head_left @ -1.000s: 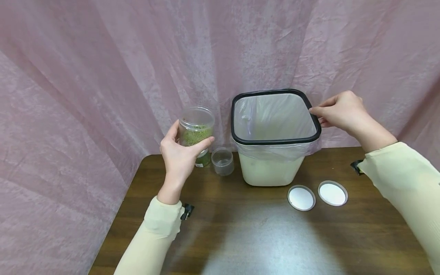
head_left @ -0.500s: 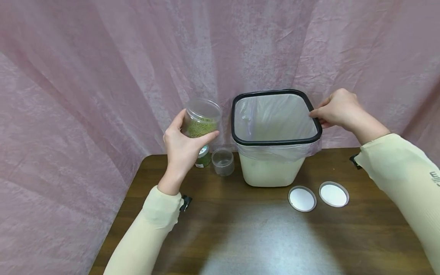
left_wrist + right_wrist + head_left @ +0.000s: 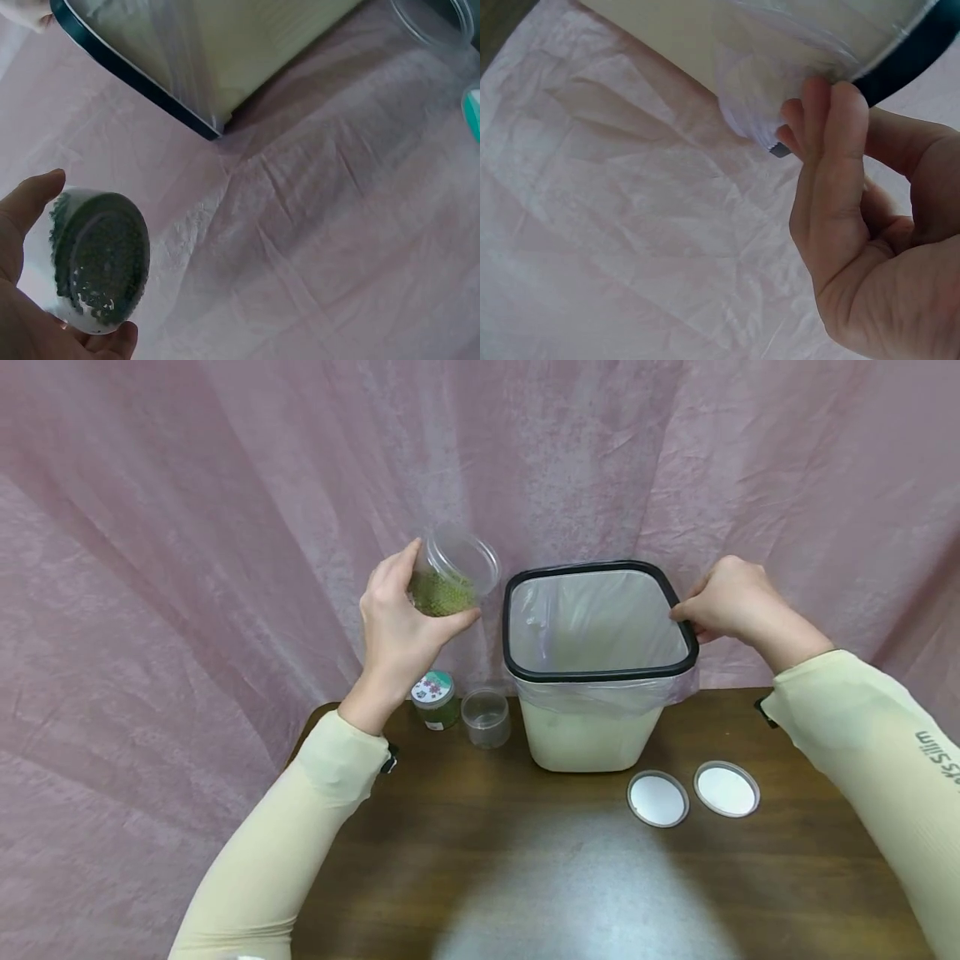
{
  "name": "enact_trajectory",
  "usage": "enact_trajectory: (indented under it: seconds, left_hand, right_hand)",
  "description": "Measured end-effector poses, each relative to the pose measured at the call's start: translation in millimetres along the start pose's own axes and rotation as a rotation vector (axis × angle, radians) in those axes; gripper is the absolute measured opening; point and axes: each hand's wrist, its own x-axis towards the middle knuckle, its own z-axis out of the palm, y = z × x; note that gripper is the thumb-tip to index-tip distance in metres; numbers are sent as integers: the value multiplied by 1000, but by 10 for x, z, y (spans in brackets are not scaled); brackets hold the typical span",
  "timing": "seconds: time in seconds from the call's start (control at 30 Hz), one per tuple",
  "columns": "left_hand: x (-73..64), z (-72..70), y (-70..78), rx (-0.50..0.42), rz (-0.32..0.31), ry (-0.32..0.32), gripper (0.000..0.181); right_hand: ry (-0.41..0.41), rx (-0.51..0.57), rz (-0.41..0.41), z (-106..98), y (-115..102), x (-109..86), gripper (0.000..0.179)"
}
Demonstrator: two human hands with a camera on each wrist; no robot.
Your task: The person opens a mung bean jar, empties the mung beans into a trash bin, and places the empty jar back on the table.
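My left hand (image 3: 397, 618) grips a clear plastic jar (image 3: 450, 578) partly filled with small green grains. The lidless jar is raised and tilted, its mouth leaning right toward the trash bin (image 3: 588, 739). Its grain-covered bottom shows in the left wrist view, between my thumb and fingers. That bin is pale cream, with a black rim frame (image 3: 600, 676) and a thin translucent bag (image 3: 607, 697) lining it. At its right side, my right hand (image 3: 738, 602) pinches the rim between thumb and fingers; the right wrist view shows the fingers (image 3: 832, 142) against the bag's outer fold.
A lidded jar (image 3: 434, 700) with a flowered label and green contents stands at the table's (image 3: 525, 860) back left. Beside it, left of the bin, is a lidless clear jar (image 3: 486, 720). Two round lids (image 3: 657, 798) lie front right of the bin. A pink curtain (image 3: 300, 527) hangs behind.
My left hand has lifted the jar up and slightly right, tipping it from upright toward the bin; the lidded jar behind is now uncovered. My right hand stays at the rim.
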Motion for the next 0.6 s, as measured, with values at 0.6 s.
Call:
enact_trajectory:
  seconds: [0.6]
  left_hand:
    - [226,169,131,116,224,-141,86]
  right_hand:
    - [-8,5,27,-1,-37,11,29]
